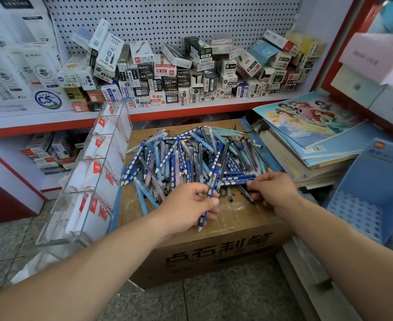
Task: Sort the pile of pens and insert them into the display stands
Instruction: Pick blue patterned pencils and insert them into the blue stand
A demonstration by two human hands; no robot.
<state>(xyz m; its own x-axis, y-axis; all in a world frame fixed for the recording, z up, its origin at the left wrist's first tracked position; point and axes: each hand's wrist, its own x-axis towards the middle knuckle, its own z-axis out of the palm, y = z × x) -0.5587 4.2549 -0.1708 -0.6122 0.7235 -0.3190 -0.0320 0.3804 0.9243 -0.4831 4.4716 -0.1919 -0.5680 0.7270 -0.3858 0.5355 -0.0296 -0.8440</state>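
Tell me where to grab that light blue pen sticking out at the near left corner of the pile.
Pinch the light blue pen by its near end, from above on your side. That end lies free on the bare cardboard box; the far end sits in among the pile, so draw it toward you.

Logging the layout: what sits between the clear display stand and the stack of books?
In the head view, a cardboard box fills that stretch, with the pile of pens lying on its top.
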